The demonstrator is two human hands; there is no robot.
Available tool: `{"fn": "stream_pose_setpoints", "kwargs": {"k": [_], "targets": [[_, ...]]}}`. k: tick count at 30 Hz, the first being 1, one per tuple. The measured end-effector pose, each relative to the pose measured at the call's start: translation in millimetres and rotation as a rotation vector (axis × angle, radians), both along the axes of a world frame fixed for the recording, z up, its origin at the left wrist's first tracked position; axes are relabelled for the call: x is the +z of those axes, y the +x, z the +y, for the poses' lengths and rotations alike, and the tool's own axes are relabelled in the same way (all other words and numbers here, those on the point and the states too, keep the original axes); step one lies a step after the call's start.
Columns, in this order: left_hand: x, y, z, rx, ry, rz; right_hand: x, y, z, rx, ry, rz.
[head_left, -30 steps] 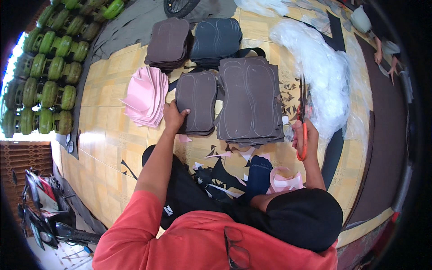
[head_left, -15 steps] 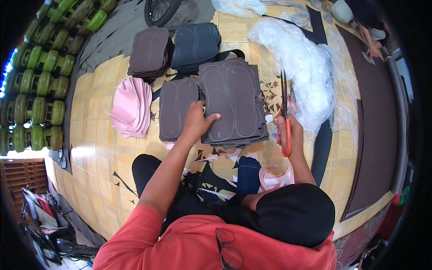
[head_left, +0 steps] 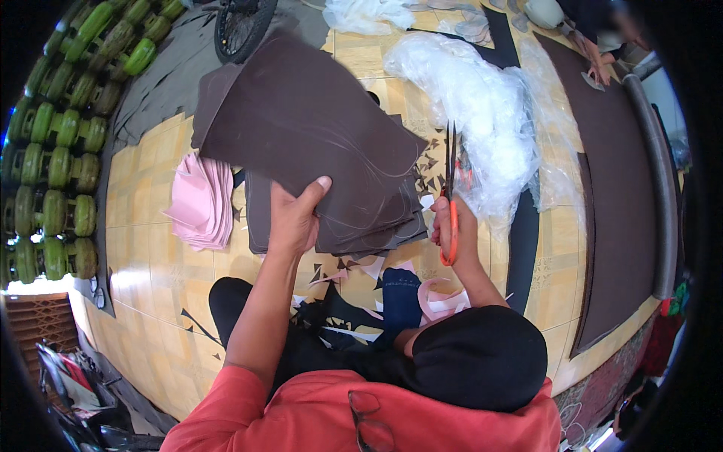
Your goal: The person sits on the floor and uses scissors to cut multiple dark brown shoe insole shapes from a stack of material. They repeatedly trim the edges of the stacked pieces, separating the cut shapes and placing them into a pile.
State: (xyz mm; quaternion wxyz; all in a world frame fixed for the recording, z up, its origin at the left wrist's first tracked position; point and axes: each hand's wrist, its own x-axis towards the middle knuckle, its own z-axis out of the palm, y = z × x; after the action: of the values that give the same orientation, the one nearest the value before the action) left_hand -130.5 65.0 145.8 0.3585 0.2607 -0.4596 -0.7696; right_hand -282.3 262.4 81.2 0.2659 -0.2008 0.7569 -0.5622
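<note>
My left hand grips a large dark brown sheet by its near edge, thumb on top. The sheet is raised and tilted over a stack of similar brown sheets, and thin sole-like outlines show faintly near its right end. In my right hand is a pair of scissors with orange handles, its narrow dark blades pointing away from me and only slightly apart. The scissors are to the right of the stack. Beside that stack on the left, another brown pile is partly covered by the lifted sheet.
Pink cut sheets lie at the left. Crumpled clear plastic sits beyond the scissors. Dark and pink offcuts litter the floor by my legs. A long brown roll of material stretches along the right, where another person's hand works.
My left hand has lifted the top brown sheet off the stack, tilting it up and leftward over the back piles. The scissors stay in my right hand. The view has shifted slightly.
</note>
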Motion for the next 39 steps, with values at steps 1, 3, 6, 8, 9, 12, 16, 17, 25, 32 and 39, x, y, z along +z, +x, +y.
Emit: {"fn": "stream_pose_setpoints", "kwargs": {"k": [1, 3, 6, 8, 9, 12, 16, 17, 25, 32, 39], "targets": [[-6, 3, -3, -0.032, 0.084, -0.004, -3, 1, -1, 0.011, -0.022, 0.035], [-5, 2, 3, -0.042, 0.147, 0.014, -2, 2, -1, 0.060, 0.002, 0.106], [-7, 0, 10, -0.062, 0.199, 0.044, -9, 0, -3, 0.111, -0.008, 0.238], [-8, -1, 13, -0.074, 0.206, 0.046, -9, -3, -3, 0.137, 0.016, 0.280], [-9, -1, 14, -0.077, 0.202, 0.038, -7, -3, -4, 0.133, 0.005, 0.294], [-11, -2, 17, -0.085, 0.205, 0.029, 0, -4, -7, 0.127, -0.036, 0.351], [-22, -3, 17, -0.072, 0.161, 0.009, 12, -5, -8, 0.116, -0.032, 0.265], [-21, -3, 17, -0.082, 0.175, 0.007, 14, -5, -7, 0.121, -0.026, 0.263], [-13, -6, 21, -0.115, 0.203, 0.001, 20, -8, -4, 0.122, -0.118, 0.388], [-16, 2, 3, -0.152, 0.170, -0.005, 22, -10, -1, 0.237, -0.020, 0.313], [-7, 1, -21, -0.056, 0.073, -0.025, 11, -5, 5, 0.270, 0.043, 0.179]]}}
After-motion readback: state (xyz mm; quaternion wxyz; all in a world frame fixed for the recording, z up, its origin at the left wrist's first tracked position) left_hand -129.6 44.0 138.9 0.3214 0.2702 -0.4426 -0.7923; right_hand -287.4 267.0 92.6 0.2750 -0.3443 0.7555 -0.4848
